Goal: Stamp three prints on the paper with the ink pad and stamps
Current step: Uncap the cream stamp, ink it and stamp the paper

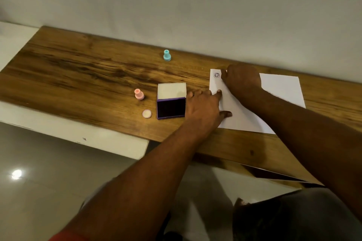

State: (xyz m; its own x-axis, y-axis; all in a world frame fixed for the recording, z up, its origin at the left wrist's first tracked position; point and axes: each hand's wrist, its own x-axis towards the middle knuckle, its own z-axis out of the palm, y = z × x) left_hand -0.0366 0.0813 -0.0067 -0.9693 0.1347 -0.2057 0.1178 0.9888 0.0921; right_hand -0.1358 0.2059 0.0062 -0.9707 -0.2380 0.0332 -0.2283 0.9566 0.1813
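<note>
Right hand [242, 79]: grasp out of view

Wooden table [78, 76]: paper [282, 90], open ink pad [171, 108], pink stamp [139, 94], teal stamp [166, 55], round cap [147, 113].

Ink pad [171, 108] between near stamp [139, 94] and paper [282, 92], far stamp [166, 55] behind it

The left forearm [156, 172] and right forearm [305, 123] are bare down to the left hand [203, 107] and right hand [242, 78]. A red sleeve [66, 237] edges the left arm, near left. Grey cloth [313, 219] covers the lap, near right.
</note>
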